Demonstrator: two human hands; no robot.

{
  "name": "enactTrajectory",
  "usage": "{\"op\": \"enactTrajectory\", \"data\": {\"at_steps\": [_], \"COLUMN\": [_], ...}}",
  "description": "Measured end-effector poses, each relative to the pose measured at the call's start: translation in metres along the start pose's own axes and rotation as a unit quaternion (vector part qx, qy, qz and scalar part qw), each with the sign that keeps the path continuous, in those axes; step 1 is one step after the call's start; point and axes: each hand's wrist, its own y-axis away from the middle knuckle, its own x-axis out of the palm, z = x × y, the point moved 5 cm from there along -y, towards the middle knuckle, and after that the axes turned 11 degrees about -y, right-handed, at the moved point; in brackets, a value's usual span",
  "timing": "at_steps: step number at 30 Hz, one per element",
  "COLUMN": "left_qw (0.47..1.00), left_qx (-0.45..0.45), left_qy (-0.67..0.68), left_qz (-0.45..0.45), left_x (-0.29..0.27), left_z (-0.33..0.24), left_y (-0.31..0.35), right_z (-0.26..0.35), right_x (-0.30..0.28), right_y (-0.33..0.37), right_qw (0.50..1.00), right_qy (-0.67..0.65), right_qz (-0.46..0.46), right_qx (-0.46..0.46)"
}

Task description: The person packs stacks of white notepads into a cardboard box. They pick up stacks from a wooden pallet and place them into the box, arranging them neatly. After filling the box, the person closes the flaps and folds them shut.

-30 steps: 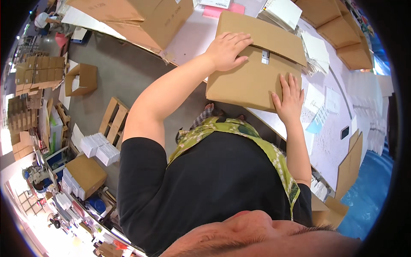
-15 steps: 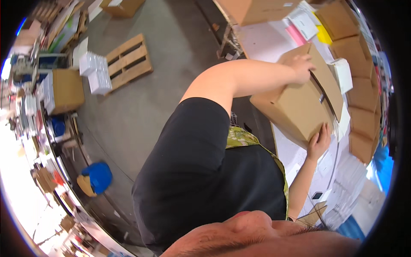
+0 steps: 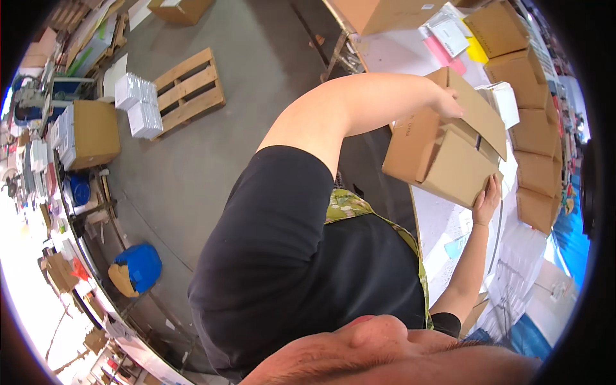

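A brown cardboard box (image 3: pixel 455 163) sits tilted over the white table, its top flaps partly folded with a dark gap between them. My left hand (image 3: pixel 448 102) reaches across from the left and holds the box by its far top flap; some of its fingertips are hidden. At the near right corner, my right hand (image 3: pixel 489 200) grips the box, thumb and fingers bent against its edge. What the box holds cannot be seen.
A row of brown cartons (image 3: pixel 536 131) lines the table's right side. White packets (image 3: pixel 449 37) and a white stack (image 3: pixel 505 104) lie beyond the box. A larger carton (image 3: pixel 388 16) stands at the far end. On the floor to the left are a wooden pallet (image 3: pixel 189 90) and a blue bag-like thing (image 3: pixel 142 268).
The box has turned and tilted, so more of its left side shows. My left hand has shifted slightly left along the flap, and my right hand has stayed at the near corner.
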Motion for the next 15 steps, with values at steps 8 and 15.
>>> {"op": "enactTrajectory", "data": {"at_steps": [8,15], "left_qw": [0.979,0.975], "left_qx": [0.063,0.111], "left_qy": [-0.191,-0.191], "left_qz": [0.022,-0.037], "left_x": [-0.011,-0.006], "left_z": [-0.003,0.0], "left_y": [0.02,0.03], "right_z": [0.01,0.009], "right_x": [-0.002,-0.001], "right_y": [-0.006,-0.009], "right_qw": [0.998,0.994], "right_qy": [-0.01,-0.04], "right_qz": [0.016,0.024], "right_qx": [0.061,0.098]}}
